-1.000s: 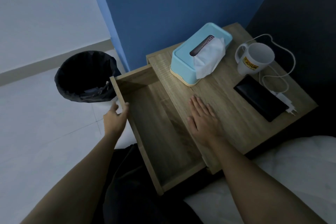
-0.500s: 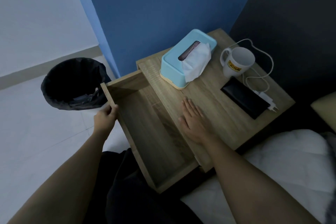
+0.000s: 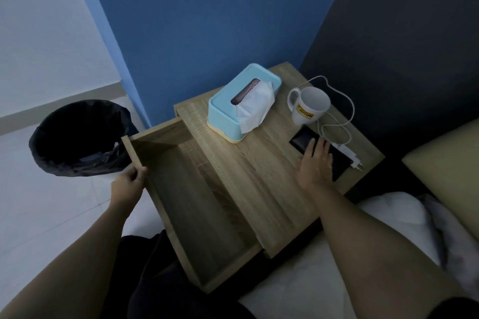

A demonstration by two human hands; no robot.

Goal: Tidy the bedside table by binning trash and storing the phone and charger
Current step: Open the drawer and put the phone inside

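A black phone [image 3: 300,138] lies on the wooden bedside table [image 3: 261,176] near its right edge. My right hand [image 3: 315,163] rests flat on top of it, fingers spread, covering its middle. A white charger [image 3: 348,156] lies just right of the phone, and its cable [image 3: 347,109] loops behind the mug. My left hand [image 3: 128,185] grips the front edge of the pulled-out drawer [image 3: 197,215], which looks bare inside. A bin with a black liner [image 3: 77,137] stands on the floor to the left.
A light blue tissue box [image 3: 233,109] with a tissue sticking out sits at the back of the table. A white mug [image 3: 309,106] stands to its right. A blue wall is behind, and white bedding [image 3: 388,217] and a pillow [image 3: 445,160] lie to the right.
My right hand has slid from the table's front edge to the right and now lies on the phone. My left hand stays on the drawer's edge. The view has shifted.
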